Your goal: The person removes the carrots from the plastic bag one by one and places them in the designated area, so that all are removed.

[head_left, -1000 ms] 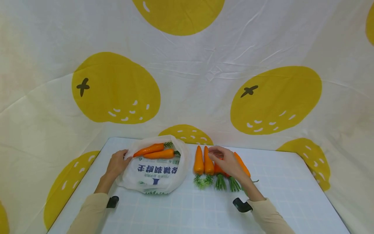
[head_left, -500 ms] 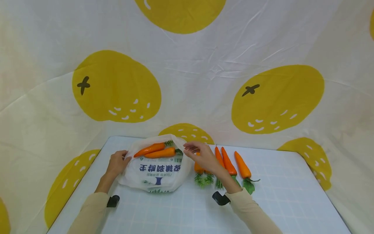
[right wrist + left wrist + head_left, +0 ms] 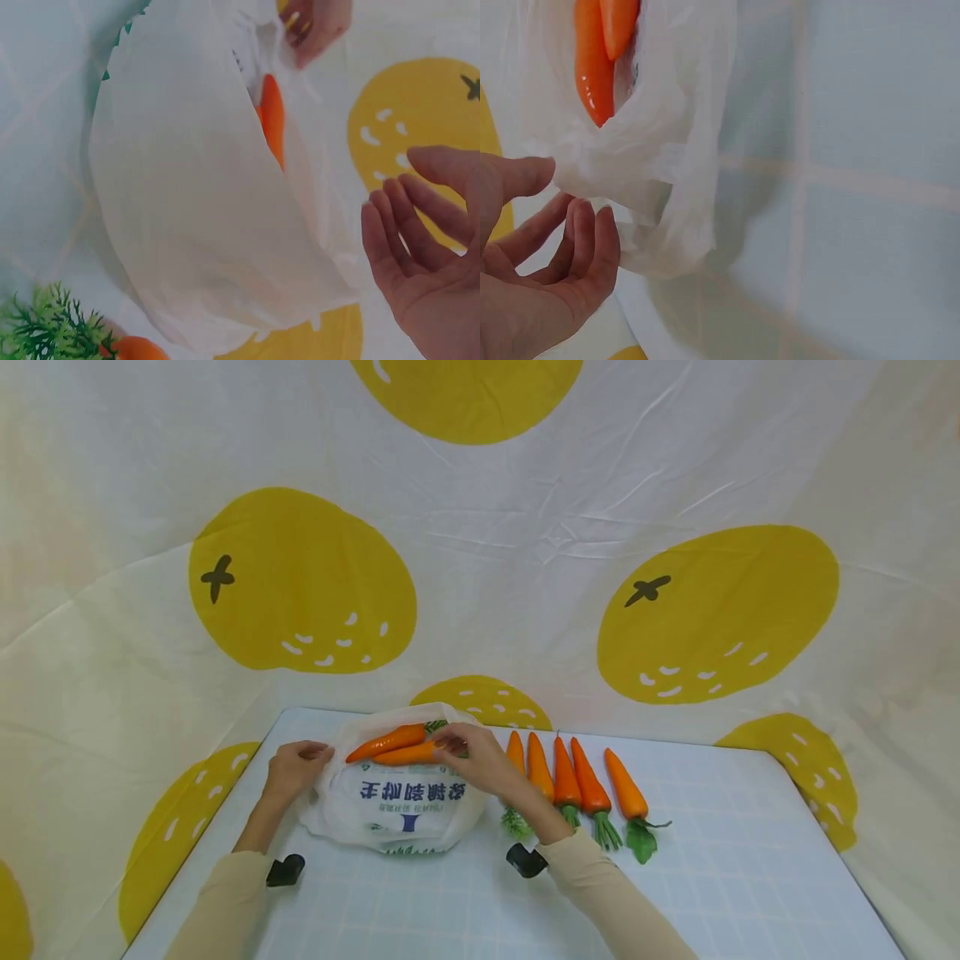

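A white plastic bag [image 3: 427, 827] with dark printed characters lies at the table's left, its mouth gaping. Inside it rest two orange carrots [image 3: 385, 742] side by side. My left hand [image 3: 291, 768] is at the bag's left rim. In the left wrist view, a gap shows between its thumb and loosely bent fingers [image 3: 604, 247], the fingertips right at the plastic. My right hand [image 3: 476, 760] is over the bag's right side, hiding the leafy end of the lower carrot in the head view. The right wrist view shows its fingers [image 3: 375, 240] relaxed, with nothing in them.
Right of the bag, several carrots [image 3: 566, 772] with green tops lie in a row, the rightmost carrot [image 3: 626, 785] set slightly apart. A white cloth [image 3: 502, 610] with large yellow fruit prints hangs behind the pale gridded table [image 3: 420, 910].
My right hand has moved left, from above the carrot row to over the bag, uncovering the carrots on the right. My left hand has shifted slightly left at the rim.
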Motion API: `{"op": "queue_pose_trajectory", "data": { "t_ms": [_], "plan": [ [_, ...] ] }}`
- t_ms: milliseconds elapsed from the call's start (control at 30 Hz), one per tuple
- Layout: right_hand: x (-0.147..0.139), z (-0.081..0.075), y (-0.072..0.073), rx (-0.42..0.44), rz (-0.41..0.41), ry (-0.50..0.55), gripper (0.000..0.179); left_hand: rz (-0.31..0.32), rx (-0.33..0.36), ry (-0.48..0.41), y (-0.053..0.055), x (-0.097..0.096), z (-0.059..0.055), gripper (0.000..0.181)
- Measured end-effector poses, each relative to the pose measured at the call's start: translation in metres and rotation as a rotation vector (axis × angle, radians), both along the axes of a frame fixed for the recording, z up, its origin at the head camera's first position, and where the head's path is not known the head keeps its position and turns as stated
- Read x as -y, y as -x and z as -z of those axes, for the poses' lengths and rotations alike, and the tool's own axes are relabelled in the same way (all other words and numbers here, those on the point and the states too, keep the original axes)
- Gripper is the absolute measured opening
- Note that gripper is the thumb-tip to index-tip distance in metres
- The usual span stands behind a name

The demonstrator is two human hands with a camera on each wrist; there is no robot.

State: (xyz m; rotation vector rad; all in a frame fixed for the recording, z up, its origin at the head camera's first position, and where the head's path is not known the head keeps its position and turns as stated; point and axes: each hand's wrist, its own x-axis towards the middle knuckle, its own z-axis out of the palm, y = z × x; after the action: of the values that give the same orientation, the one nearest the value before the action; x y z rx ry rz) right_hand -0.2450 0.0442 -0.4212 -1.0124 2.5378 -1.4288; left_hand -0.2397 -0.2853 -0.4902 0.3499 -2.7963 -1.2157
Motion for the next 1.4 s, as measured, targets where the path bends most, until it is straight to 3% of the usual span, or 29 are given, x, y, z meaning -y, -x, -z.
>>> {"op": "queue_pose_trajectory", "data": {
  "t_ms": [167, 333, 567, 867, 1167, 1400],
  "plan": [
    [0.010, -0.002, 0.002, -0.014, 0.001, -0.046, 0.025, 0.001, -0.044, -0.007, -0.001, -0.002, -0.007, 0.035],
    [0.025, 0.001, 0.007, -0.022, 0.005, -0.085, 0.026, -0.066, -0.023, -0.036, -0.002, -0.006, -0.008, 0.033],
    [0.045, 0.009, 0.013, 0.008, 0.052, -0.143, 0.031, -0.120, 0.024, -0.086, -0.003, -0.009, -0.003, 0.031],
    [0.062, 0.027, 0.020, 0.011, 0.121, -0.277, 0.040, -0.139, 0.028, -0.080, 0.002, -0.009, 0.002, 0.030],
    [0.067, 0.039, 0.023, -0.145, 0.178, -0.514, 0.038, -0.145, 0.020, -0.079, 0.003, -0.008, 0.006, 0.029],
    [0.073, 0.046, 0.024, -0.318, 0.182, -0.659, 0.022, -0.156, 0.044, -0.093, 0.005, -0.008, 0.007, 0.030]
  ]
}}
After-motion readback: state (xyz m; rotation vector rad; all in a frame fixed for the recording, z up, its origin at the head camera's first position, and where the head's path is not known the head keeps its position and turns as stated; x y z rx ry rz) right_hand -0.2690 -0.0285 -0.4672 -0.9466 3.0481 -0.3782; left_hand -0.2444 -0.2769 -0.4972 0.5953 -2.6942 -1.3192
